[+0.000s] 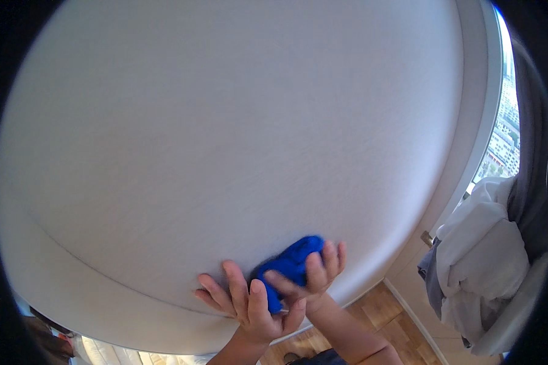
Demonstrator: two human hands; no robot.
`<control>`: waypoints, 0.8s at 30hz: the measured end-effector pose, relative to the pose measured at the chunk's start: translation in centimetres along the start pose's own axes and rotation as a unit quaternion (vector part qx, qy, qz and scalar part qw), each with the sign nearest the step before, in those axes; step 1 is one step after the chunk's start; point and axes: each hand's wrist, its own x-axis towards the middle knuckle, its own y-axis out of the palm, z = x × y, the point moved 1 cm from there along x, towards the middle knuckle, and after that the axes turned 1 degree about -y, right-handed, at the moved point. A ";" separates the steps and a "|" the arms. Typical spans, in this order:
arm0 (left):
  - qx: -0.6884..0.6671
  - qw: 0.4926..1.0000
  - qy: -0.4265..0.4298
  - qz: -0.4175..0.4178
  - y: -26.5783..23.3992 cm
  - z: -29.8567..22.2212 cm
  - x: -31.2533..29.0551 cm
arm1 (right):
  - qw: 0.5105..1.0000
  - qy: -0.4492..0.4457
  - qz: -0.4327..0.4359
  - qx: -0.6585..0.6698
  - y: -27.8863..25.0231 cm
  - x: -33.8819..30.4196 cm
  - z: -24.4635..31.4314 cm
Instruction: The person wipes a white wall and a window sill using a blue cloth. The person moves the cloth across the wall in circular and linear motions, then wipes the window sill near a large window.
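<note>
Over a broad pale surface [243, 152], near its lower edge, both hands meet around a soft blue thing [289, 258]. The right hand [313, 289] seems to grip it, thumb laid across its front; the left hand [256, 313] has its outer fingers spread, its index and thumb beside the lower end, though whether they pinch it I cannot tell. The step in hand looks like handling that blue piece between two hands; carrying on calls for steady finger control.

Two hands [259, 317] [315, 293], one blue bundle [295, 258] (just one), one window [504, 137] show.
</note>
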 end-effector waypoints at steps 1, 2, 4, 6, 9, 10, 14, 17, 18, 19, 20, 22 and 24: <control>0.029 0.999 0.005 0.022 -0.2 0.2 -0.1 | 1.000 0.003 0.002 -0.002 -0.4 -0.6 -1.3; 0.026 0.999 0.002 0.022 0.0 -0.2 0.1 | 1.000 0.006 -0.001 -0.007 -0.9 -0.6 -2.8; 0.033 0.999 -0.006 0.026 -0.1 -0.4 0.2 | 0.999 0.046 -0.014 -0.002 -0.9 -0.4 -5.0; 0.009 1.000 -0.023 0.017 -0.1 -0.7 0.5 | 0.995 0.087 -0.042 0.007 -1.2 0.2 -7.3; -0.022 0.999 -0.019 0.040 0.0 -1.5 0.9 | 0.987 0.140 -0.072 0.042 -1.2 1.7 -9.1; -0.036 0.998 -0.009 0.042 0.3 -1.9 1.1 | 0.984 0.157 -0.066 0.045 -1.3 2.3 -8.8; -0.099 0.995 0.005 0.024 2.7 -4.0 2.3 | 0.994 0.103 -0.015 0.034 -1.7 4.9 -6.6; -0.096 0.995 0.015 -0.009 4.4 -4.8 2.9 | 0.999 0.017 -0.022 0.015 -1.3 6.3 -7.1; -0.081 0.996 0.022 -0.015 5.0 -4.9 2.9 | 1.000 -0.004 -0.028 0.011 -1.2 6.6 -7.5; -0.065 0.997 0.030 -0.021 5.4 -4.8 3.0 | 0.999 -0.016 -0.031 0.004 -1.2 6.8 -8.4; -0.046 0.998 0.038 -0.021 5.8 -4.8 2.7 | 0.999 -0.026 -0.035 -0.003 -1.5 6.9 -9.2; 0.000 0.999 0.039 0.000 6.0 -5.0 2.5 | 0.999 -0.014 -0.038 -0.008 -1.6 7.0 -10.8; 0.030 0.999 0.024 0.022 5.9 -5.4 2.7 | 0.999 0.022 -0.029 -0.007 -2.0 7.2 -12.2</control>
